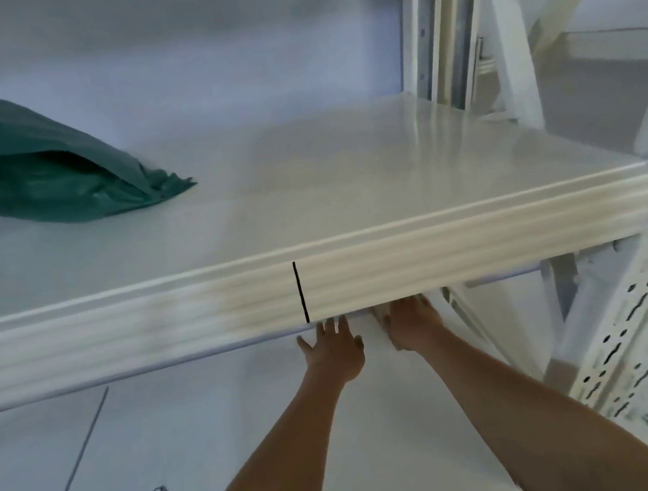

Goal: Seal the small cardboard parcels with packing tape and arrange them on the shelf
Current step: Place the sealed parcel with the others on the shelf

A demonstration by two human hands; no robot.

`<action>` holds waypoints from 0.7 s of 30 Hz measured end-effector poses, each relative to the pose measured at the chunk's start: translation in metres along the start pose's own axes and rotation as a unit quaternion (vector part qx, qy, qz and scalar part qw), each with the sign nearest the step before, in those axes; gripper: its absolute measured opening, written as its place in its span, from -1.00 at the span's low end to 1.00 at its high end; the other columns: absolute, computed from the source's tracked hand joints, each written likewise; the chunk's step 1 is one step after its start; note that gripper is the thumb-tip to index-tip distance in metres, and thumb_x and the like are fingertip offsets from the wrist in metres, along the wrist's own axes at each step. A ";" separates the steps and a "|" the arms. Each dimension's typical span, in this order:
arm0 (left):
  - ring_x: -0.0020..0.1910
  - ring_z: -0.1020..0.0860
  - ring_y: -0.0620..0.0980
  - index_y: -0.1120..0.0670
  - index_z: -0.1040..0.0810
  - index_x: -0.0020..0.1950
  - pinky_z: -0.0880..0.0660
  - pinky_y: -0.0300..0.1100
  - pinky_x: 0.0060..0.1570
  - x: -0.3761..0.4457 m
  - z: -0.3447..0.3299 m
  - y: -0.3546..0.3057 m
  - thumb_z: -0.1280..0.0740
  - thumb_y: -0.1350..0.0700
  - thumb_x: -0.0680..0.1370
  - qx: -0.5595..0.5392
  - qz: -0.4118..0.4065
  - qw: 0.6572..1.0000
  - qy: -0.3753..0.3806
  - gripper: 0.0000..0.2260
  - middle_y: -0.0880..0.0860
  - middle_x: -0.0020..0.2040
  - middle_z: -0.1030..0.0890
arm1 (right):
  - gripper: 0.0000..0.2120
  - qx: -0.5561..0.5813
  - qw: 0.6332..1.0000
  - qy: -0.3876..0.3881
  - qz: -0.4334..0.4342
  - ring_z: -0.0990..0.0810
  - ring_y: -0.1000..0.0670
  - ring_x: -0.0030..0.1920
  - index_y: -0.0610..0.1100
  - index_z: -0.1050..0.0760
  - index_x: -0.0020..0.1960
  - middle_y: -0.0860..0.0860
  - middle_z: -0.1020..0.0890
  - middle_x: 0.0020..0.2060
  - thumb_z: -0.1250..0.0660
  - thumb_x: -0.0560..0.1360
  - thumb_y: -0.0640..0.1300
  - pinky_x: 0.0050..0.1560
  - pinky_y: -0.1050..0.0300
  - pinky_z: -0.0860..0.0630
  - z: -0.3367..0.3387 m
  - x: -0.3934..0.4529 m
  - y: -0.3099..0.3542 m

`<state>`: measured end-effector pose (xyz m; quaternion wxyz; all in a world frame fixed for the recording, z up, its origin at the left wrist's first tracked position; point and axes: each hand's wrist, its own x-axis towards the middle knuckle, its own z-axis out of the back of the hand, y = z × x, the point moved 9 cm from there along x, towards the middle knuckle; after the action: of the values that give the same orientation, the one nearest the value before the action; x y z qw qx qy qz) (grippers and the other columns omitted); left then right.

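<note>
Below the white shelf board (307, 205), at 6 o'clock, 2 bare forearms reached under its front lip. The left hand (333, 348) lay spread, fingers straight; the right hand (411, 327) flanked a white object (371, 333), grip unclear. No cardboard parcel showed. At 10 o'clock, a green bag (22, 167) lay on the board.

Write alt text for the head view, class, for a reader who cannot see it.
Two bare arms reach under a white metal shelf, left hand and right hand flat-fingered beside a white object, fingertips hidden. A green plastic bag lies on the shelf.
</note>
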<state>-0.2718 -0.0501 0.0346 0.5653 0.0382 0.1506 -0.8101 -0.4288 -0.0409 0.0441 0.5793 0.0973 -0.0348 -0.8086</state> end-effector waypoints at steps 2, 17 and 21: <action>0.64 0.07 0.09 0.08 0.09 0.66 0.09 0.33 0.52 0.010 -0.001 0.007 0.04 -0.07 0.73 -0.008 -0.003 1.000 -0.014 -0.45 0.06 0.66 0.04 | -0.41 0.021 0.999 -0.023 -0.004 -0.20 -0.20 0.57 -0.20 -0.07 0.62 -0.17 -0.20 0.58 -0.13 0.69 -0.01 0.53 -0.09 -0.23 0.001 0.015 -0.004; 0.64 0.06 0.08 0.05 0.12 0.66 0.10 0.31 0.54 0.038 -0.042 0.054 0.07 -0.07 0.73 -0.006 0.034 0.999 -0.022 -0.46 0.05 0.67 0.07 | -0.40 -0.017 1.000 0.026 0.000 0.17 -0.19 0.63 -0.03 0.17 0.67 -0.13 0.15 0.64 0.11 0.69 0.09 0.59 -0.23 0.14 -0.078 0.088 -0.020; 0.64 0.07 0.08 0.04 0.14 0.66 0.10 0.31 0.54 0.038 -0.034 0.051 0.06 -0.07 0.73 -0.019 0.035 0.999 -0.020 -0.46 0.04 0.67 0.09 | -0.36 -0.029 1.000 0.003 0.011 0.24 -0.26 0.61 -0.01 0.12 0.66 -0.18 0.13 0.64 -0.03 0.67 0.11 0.56 -0.34 0.14 -0.079 0.076 -0.011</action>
<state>-0.2419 -0.0909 -0.0168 0.5966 0.0167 0.1530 -0.7877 -0.4472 -0.1043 -0.0436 0.5905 0.0822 -0.0110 -0.8028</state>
